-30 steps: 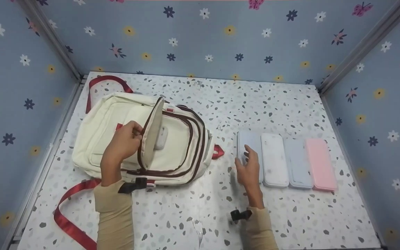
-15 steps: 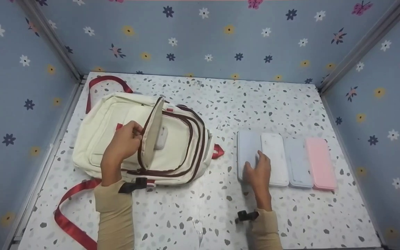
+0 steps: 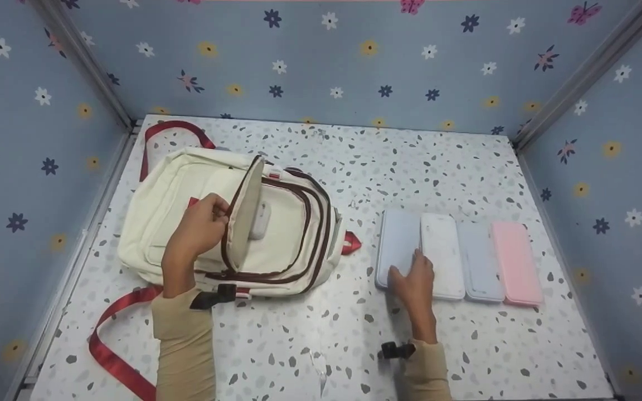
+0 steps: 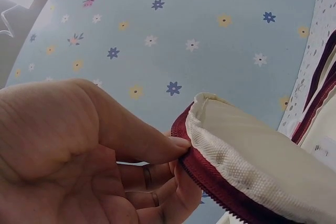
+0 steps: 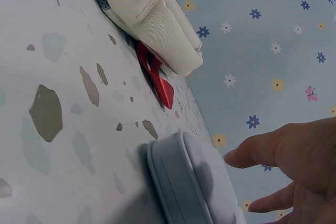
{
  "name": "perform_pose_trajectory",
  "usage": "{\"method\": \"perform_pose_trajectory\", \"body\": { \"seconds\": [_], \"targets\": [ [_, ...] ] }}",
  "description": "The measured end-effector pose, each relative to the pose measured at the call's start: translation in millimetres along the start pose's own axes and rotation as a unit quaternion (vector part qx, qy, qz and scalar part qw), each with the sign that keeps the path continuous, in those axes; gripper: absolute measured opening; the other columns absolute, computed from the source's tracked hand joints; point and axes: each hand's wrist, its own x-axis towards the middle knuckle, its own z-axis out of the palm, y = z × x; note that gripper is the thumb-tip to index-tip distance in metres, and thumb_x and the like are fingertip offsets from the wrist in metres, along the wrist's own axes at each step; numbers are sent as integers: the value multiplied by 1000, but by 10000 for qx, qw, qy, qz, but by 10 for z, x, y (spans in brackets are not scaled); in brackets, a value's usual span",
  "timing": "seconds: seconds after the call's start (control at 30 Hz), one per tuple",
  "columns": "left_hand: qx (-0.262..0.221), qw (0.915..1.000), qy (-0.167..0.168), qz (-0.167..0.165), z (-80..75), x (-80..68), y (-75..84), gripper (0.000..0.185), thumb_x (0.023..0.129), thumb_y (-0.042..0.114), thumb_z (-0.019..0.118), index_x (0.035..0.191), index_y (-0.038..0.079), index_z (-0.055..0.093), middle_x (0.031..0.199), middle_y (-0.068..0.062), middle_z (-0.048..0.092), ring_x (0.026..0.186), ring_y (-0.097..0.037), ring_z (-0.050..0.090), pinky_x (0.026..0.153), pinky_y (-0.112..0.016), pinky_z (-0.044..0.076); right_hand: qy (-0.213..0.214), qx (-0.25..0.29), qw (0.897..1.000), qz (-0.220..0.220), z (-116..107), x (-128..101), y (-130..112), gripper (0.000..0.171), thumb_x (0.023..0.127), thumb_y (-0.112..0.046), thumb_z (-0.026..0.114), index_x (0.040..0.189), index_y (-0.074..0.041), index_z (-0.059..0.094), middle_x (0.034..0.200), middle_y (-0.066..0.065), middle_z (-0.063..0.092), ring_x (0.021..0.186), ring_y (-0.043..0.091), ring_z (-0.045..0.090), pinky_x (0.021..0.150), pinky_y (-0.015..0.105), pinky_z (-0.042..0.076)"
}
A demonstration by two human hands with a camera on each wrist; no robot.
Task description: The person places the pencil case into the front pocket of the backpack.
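Note:
A cream backpack (image 3: 187,178) with dark red zip edges lies on its back at the left, its front pocket unzipped. My left hand (image 3: 199,231) pinches the rim of the pocket flap (image 3: 243,217) between thumb and fingers and holds it raised; the left wrist view shows the thumb on the dark red zip tape (image 4: 197,166). My right hand (image 3: 417,284) is over the near end of a light blue case (image 3: 400,236), fingertips by its right edge. In the right wrist view the thumb (image 5: 257,150) extends beside the case, not wrapped around it.
A white case (image 3: 443,250), a second light blue case (image 3: 480,256) and a pink case (image 3: 516,262) lie in a row to the right. A small pale object (image 3: 259,220) shows inside the pocket. Red straps (image 3: 115,356) trail from the backpack. Flower-patterned walls (image 3: 332,55) enclose the speckled table (image 3: 321,345).
My right hand moved right and down to the near end of the first light blue case, which has shifted slightly left at that end. My left hand stays on the flap.

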Motion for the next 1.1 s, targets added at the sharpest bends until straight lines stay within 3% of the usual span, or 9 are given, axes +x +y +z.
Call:
{"method": "perform_pose_trajectory", "body": {
  "seconds": [0.17,0.37,0.53,0.87,1.1],
  "targets": [
    [-5,10000,23,9,3,4,2,21,94,1,41,111,-7,49,102,-20,54,94,-31,53,81,-40,41,-78,-373,9992,92,76,-135,-39,89,82,-28,70,149,3,20,147,33,24,136,46,27,112,53,25],
    [17,10000,37,41,9,7,5,21,93,1,41,110,-7,50,101,-21,54,94,-32,53,82,-41,41,117,-665,9977,95,200,-248,-47,100,77,-34,77,149,2,18,147,35,21,135,49,25,110,56,26],
    [-2,10000,26,10,12,12,15,20,93,1,41,110,-7,50,101,-20,54,93,-31,53,82,-40,41,179,-571,9981,146,289,-295,-1,107,77,-39,76,152,-1,10,149,34,14,138,49,18,111,56,24],
    [-43,10000,3,68,25,5,5,20,94,1,42,111,-6,50,101,-20,54,94,-32,53,82,-41,41,506,-190,9984,191,331,-301,85,103,79,-44,72,153,-6,12,156,25,12,144,41,15,115,51,19],
    [-31,10000,26,71,22,9,4,20,94,2,42,111,-6,50,101,-20,55,95,-32,54,82,-41,41,776,-31,9969,-132,294,-297,111,98,79,-40,72,152,-4,18,156,23,16,143,40,19,116,48,18]
  ]
}}
